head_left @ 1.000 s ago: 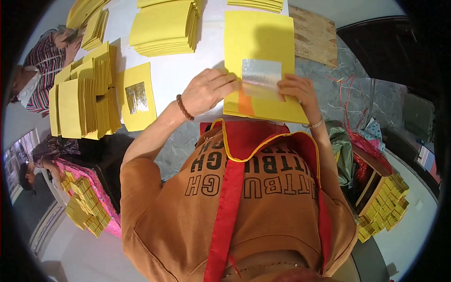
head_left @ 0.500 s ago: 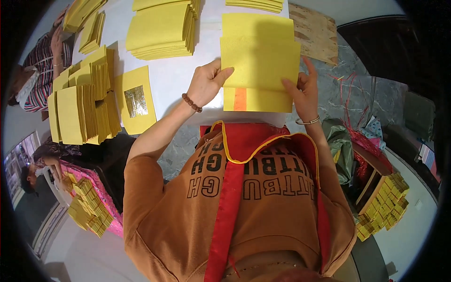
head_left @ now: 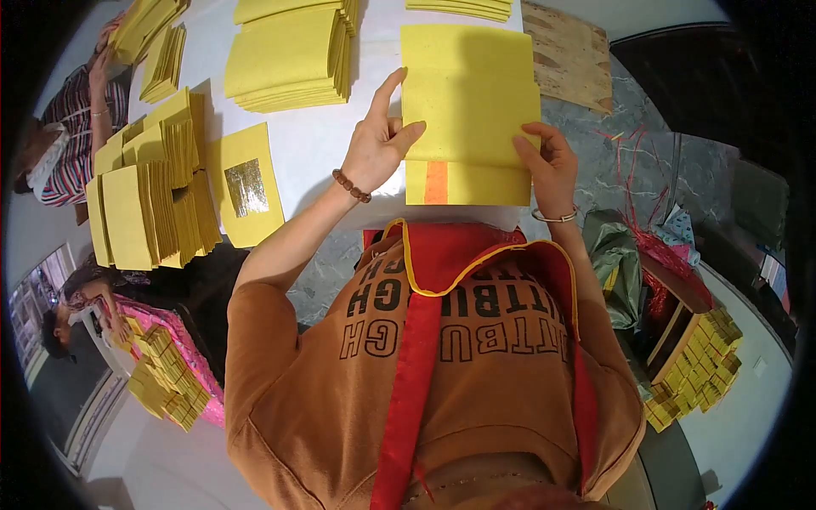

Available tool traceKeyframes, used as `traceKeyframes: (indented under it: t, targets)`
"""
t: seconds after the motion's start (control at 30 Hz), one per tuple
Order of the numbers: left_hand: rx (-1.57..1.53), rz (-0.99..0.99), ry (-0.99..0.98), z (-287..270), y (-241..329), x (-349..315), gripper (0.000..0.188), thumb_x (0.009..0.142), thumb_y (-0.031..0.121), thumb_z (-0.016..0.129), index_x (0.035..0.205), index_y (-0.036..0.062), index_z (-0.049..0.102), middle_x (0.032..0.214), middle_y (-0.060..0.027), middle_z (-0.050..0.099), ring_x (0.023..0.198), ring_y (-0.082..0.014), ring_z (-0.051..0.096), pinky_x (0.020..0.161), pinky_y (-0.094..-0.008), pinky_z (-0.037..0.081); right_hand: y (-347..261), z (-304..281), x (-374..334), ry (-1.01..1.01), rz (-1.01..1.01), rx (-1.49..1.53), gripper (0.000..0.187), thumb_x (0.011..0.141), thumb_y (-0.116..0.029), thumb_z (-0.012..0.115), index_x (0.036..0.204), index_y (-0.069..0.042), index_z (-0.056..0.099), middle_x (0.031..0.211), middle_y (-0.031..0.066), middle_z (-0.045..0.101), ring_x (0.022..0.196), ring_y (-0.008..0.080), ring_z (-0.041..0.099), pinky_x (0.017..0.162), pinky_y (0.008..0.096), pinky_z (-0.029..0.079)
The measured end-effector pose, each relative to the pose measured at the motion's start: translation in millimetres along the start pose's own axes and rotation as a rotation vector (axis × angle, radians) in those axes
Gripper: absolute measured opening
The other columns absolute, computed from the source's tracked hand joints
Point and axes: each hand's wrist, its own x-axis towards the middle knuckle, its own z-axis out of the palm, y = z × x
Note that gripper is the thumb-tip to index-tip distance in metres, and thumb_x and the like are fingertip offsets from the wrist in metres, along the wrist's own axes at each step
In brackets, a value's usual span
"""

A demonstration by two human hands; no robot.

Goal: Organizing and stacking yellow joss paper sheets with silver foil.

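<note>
In front of me a stack of folded yellow paper sheets (head_left: 470, 102) lies at the table's near edge. An orange strip (head_left: 435, 182) shows on its lower flap. My left hand (head_left: 374, 149) is at the stack's left edge, index finger stretched along the side and thumb resting on the paper; its other fingers curl in. On the right edge my right hand (head_left: 551, 166) has its thumb on the paper and its bent fingers close to the side. How many sheets lie under the top one is hidden.
Yellow paper bundles (head_left: 280, 64) lie at the table's back, with more stacks (head_left: 144, 204) on the left beside a sheet with a metallic foil square (head_left: 246, 185). A striped-sleeved person (head_left: 72, 115) works at far left. Packed yellow bundles (head_left: 697, 365) stand at lower right.
My left index finger has stretched out along the paper's left edge. The upper folded layer now lies flatter and my right fingers have curled in toward the right edge.
</note>
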Motion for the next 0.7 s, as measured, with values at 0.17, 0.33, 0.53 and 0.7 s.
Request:
traceKeyframes:
  t: [0.17, 0.33, 0.53, 0.7]
  targets:
    - [0.121, 0.007, -0.059, -3, 0, 3, 0.044, 0.082, 0.014, 0.058, 0.124, 0.0121, 0.048, 0.047, 0.0017, 0.035, 0.045, -0.0077, 0.033, 0.046, -0.0251, 0.031, 0, 1, 1, 0.017, 0.026, 0.024, 0.018, 0.079, -0.005, 0.064, 0.096, -0.001, 0.058, 0.080, -0.0035, 0.056, 0.069, 0.0018, 0.048, 0.059, 0.0159, 0.038]
    - [0.372, 0.076, -0.030, -3, 9, 0, 0.034, 0.083, 0.011, 0.059, 0.117, 0.0120, 0.056, 0.051, 0.0043, 0.038, 0.046, -0.0050, 0.034, 0.044, -0.0213, 0.028, 1, 0, 2, 0.022, 0.043, -0.036, 0.017, 0.079, -0.005, 0.064, 0.095, -0.001, 0.058, 0.077, -0.0040, 0.055, 0.067, 0.0015, 0.048, 0.057, 0.0160, 0.038]
    - [1.055, 0.754, 0.175, 2, 24, -8, 0.042, 0.077, 0.021, 0.061, 0.118, 0.0162, 0.055, 0.127, -0.0090, 0.044, 0.117, -0.0256, 0.039, 0.091, -0.0399, 0.031, 1, 2, 4, 0.027, 0.053, 0.024, 0.018, 0.079, -0.003, 0.063, 0.095, 0.000, 0.058, 0.078, -0.0033, 0.056, 0.067, 0.0018, 0.048, 0.057, 0.0162, 0.038]
    - [0.958, 0.824, -0.242, 21, 18, -15, 0.059, 0.076, 0.035, 0.060, 0.127, 0.0106, 0.043, 0.133, -0.0081, 0.039, 0.128, -0.0260, 0.029, 0.104, -0.0435, 0.022, -1, 4, 3, 0.040, 0.055, 0.035, 0.017, 0.079, -0.002, 0.062, 0.096, 0.000, 0.057, 0.079, -0.0024, 0.057, 0.067, 0.0022, 0.049, 0.057, 0.0162, 0.039]
